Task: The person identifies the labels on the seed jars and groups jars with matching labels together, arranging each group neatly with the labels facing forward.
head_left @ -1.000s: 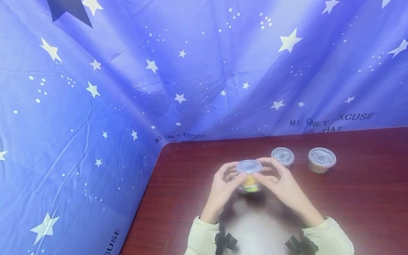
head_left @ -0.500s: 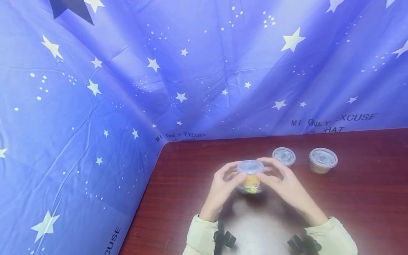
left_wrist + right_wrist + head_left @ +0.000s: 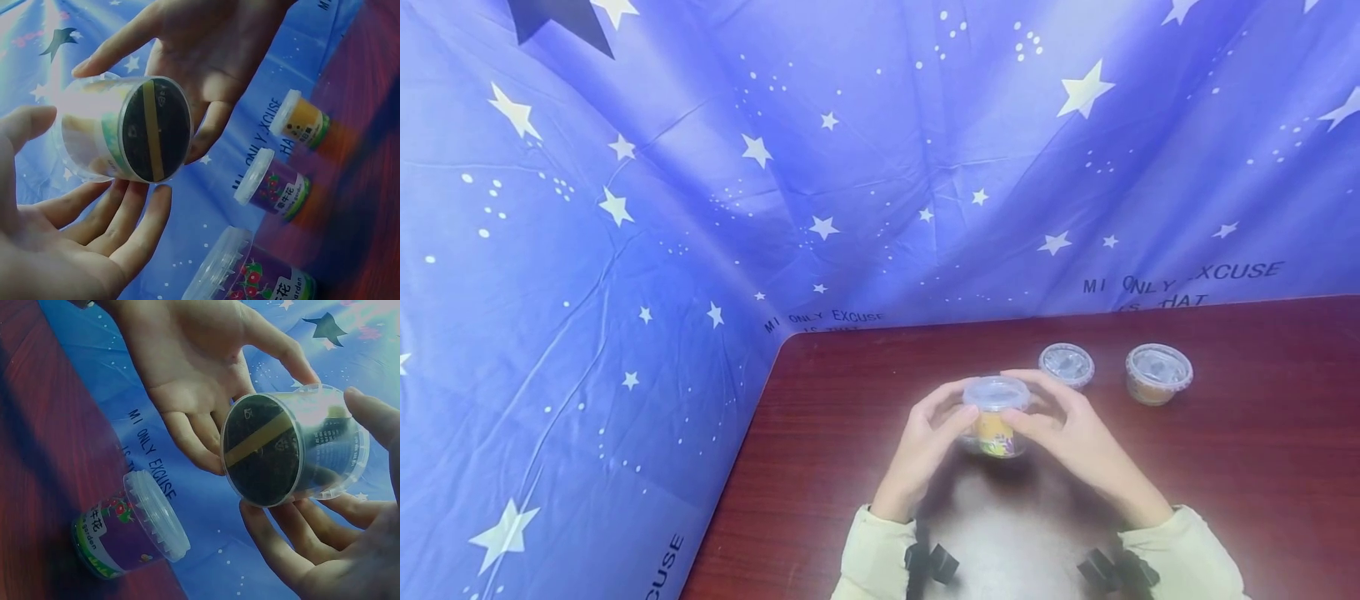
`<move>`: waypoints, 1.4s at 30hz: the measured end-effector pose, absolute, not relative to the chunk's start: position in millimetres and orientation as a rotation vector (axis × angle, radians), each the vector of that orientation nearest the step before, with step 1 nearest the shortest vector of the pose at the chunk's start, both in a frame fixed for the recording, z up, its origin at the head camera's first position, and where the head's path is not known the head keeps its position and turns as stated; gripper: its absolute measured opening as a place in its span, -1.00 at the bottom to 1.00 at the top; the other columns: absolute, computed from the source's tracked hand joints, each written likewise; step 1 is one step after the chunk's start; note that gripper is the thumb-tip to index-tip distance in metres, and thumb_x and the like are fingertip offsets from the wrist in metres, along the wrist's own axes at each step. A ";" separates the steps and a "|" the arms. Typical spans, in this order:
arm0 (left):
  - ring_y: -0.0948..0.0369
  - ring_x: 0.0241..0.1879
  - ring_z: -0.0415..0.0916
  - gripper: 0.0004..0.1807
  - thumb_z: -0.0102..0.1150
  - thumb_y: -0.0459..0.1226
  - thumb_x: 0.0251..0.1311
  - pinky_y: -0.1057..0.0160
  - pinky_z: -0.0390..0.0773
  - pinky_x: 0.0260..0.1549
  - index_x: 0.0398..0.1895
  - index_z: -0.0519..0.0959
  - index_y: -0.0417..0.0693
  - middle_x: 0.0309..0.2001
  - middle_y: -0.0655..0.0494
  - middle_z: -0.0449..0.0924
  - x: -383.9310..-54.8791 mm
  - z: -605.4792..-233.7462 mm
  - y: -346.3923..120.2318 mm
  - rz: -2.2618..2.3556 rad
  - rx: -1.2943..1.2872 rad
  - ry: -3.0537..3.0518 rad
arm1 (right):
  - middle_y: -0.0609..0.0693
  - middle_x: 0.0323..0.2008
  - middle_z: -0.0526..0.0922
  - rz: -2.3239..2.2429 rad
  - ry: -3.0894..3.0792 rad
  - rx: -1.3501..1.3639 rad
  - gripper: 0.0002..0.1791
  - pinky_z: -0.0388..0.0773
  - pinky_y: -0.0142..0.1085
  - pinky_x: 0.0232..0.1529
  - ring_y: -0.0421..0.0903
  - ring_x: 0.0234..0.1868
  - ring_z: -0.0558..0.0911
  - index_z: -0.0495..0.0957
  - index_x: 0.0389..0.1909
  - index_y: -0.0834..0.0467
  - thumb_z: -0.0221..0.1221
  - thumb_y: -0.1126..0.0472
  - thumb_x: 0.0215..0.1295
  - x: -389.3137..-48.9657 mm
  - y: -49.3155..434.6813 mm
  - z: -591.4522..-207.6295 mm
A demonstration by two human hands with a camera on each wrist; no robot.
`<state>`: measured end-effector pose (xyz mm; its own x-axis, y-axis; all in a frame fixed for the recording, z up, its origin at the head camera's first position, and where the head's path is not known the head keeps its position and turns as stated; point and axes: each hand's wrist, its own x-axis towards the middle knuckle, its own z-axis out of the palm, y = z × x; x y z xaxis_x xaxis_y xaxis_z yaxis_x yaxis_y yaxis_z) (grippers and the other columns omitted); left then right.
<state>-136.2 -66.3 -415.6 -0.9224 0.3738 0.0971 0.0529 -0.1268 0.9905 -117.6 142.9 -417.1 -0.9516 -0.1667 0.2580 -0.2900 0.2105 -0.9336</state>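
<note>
Both hands hold one clear plastic lidded cup [image 3: 997,425] up over the table, its yellow and green printed label facing the head camera. My left hand [image 3: 928,442] grips its left side, thumb in front and fingers round behind. On the other side my right hand [image 3: 1075,437] grips it the same way, thumb near the lid. Both wrist views show the cup's base, dark inside, with a tan strip across it. A purple-labelled cup [image 3: 128,528] stands on the table beyond the held one, mostly hidden behind it in the head view.
Two more lidded cups, one with a yellow label [image 3: 304,125] and one with a purple label [image 3: 278,192], stand on the dark red table [image 3: 1262,467]. A blue star-printed cloth [image 3: 880,167] hangs along the table's back and left edges.
The held cup has turned a little between the hands, bringing a purple flower print into view on its front. It has also shifted slightly right; both hands keep their hold.
</note>
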 end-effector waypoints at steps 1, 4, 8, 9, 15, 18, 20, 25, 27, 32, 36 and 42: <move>0.17 0.07 0.59 -0.57 0.19 -0.29 0.32 0.18 0.59 0.12 0.26 0.51 -0.08 0.15 -0.10 0.58 -135.9 -415.2 -65.9 2.158 0.485 1.924 | 0.09 0.17 0.59 1.856 -2.357 0.438 -0.45 0.64 -0.34 -0.01 -0.22 -0.04 0.66 0.39 0.33 0.15 0.26 0.22 0.34 -117.4 142.9 -416.6; 0.15 0.06 0.60 -0.58 0.20 -0.30 0.31 0.18 0.59 0.12 0.24 0.52 -0.08 0.14 -0.11 0.59 -134.6 -414.5 -64.1 2.166 0.487 1.979 | 0.10 0.12 0.60 1.867 -2.326 0.404 -0.44 0.66 -0.35 -0.03 -0.20 -0.07 0.67 0.40 0.32 0.14 0.28 0.24 0.31 -116.8 142.2 -415.8; 0.14 0.07 0.58 -0.57 0.23 -0.28 0.29 0.21 0.60 0.09 0.23 0.53 -0.01 0.12 -0.05 0.60 -132.0 -413.8 -60.0 2.160 0.462 2.050 | 0.09 0.09 0.58 1.881 -2.313 0.341 -0.42 0.68 -0.34 -0.06 -0.20 -0.09 0.69 0.39 0.32 0.10 0.30 0.23 0.29 -114.5 139.4 -414.3; 0.14 0.07 0.57 -0.56 0.24 -0.27 0.28 0.21 0.60 0.08 0.23 0.53 0.00 0.12 -0.04 0.60 -131.3 -413.5 -58.9 2.161 0.457 2.053 | 0.09 0.09 0.58 1.875 -2.320 0.327 -0.41 0.68 -0.34 -0.07 -0.20 -0.10 0.69 0.39 0.32 0.09 0.31 0.21 0.29 -113.6 138.4 -413.5; 0.14 0.05 0.58 -0.53 0.31 -0.28 0.22 0.20 0.64 0.02 0.22 0.54 0.02 0.09 0.01 0.61 -128.2 -411.6 -58.1 2.179 0.445 2.028 | 0.06 0.04 0.59 1.832 -2.353 0.325 -0.39 0.67 -0.35 -0.06 -0.15 -0.12 0.71 0.37 0.32 0.06 0.33 0.16 0.27 -110.3 134.7 -410.4; 0.12 0.02 0.60 -0.54 0.32 -0.27 0.21 0.19 0.66 -0.01 0.20 0.55 0.05 0.07 0.03 0.63 -128.1 -411.4 -60.6 2.163 0.450 2.028 | 0.03 0.03 0.59 1.839 -2.347 0.376 -0.40 0.66 -0.34 -0.02 -0.17 -0.09 0.70 0.37 0.32 0.04 0.32 0.19 0.28 -110.1 135.7 -411.3; 0.12 0.02 0.61 -0.54 0.33 -0.27 0.21 0.18 0.67 -0.02 0.20 0.56 0.08 0.07 0.06 0.63 -128.4 -411.0 -62.2 2.148 0.455 2.027 | 0.03 0.06 0.58 1.845 -2.344 0.414 -0.40 0.65 -0.35 0.00 -0.21 -0.06 0.68 0.36 0.33 0.04 0.31 0.20 0.29 -110.2 137.4 -412.2; 0.12 0.07 0.57 -0.55 0.27 -0.25 0.26 0.18 0.62 0.06 0.23 0.54 0.05 0.12 0.03 0.62 -129.8 -409.6 -65.6 2.141 0.474 2.023 | 0.07 0.15 0.57 1.823 -2.336 0.498 -0.46 0.62 -0.40 0.03 -0.28 0.02 0.63 0.36 0.34 0.11 0.22 0.27 0.37 -112.2 143.4 -413.8; 0.12 0.11 0.56 -0.55 0.22 -0.25 0.29 0.18 0.58 0.12 0.26 0.53 0.02 0.16 0.01 0.60 -130.3 -408.9 -67.1 2.141 0.484 2.022 | 0.08 0.16 0.58 1.830 -2.330 0.522 -0.50 0.62 -0.40 0.04 -0.28 0.03 0.62 0.37 0.33 0.14 0.18 0.28 0.39 -113.0 145.1 -413.7; 0.16 0.16 0.54 -0.53 0.16 -0.27 0.33 0.18 0.53 0.19 0.31 0.48 -0.06 0.21 -0.06 0.56 -129.7 -407.4 -68.7 2.132 0.517 1.999 | 0.08 0.18 0.59 1.882 -2.332 0.532 -0.52 0.61 -0.38 0.05 -0.26 0.06 0.62 0.39 0.32 0.14 0.17 0.26 0.41 -112.3 146.9 -411.3; 0.14 0.21 0.50 -0.53 0.10 -0.28 0.36 0.20 0.48 0.25 0.32 0.45 -0.13 0.23 -0.10 0.54 -129.2 -407.5 -68.5 2.119 0.551 2.018 | 0.09 0.22 0.56 1.906 -2.362 0.540 -0.50 0.59 -0.37 0.08 -0.14 0.13 0.61 0.37 0.34 0.11 0.17 0.23 0.41 -111.7 145.2 -411.0; 0.13 0.25 0.46 -0.51 0.03 -0.29 0.37 0.19 0.42 0.29 0.35 0.42 -0.15 0.27 -0.10 0.51 -130.5 -408.9 -66.6 2.079 0.562 2.050 | 0.08 0.24 0.57 1.878 -2.383 0.499 -0.48 0.59 -0.36 0.07 -0.13 0.12 0.62 0.41 0.34 0.10 0.21 0.21 0.38 -111.1 144.4 -411.1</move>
<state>-130.5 -66.6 -408.9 -0.9149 0.3760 0.1472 0.1418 -0.0423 0.9890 -111.1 144.4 -411.1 -0.9452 -0.2101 0.2501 -0.2923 0.2022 -0.9347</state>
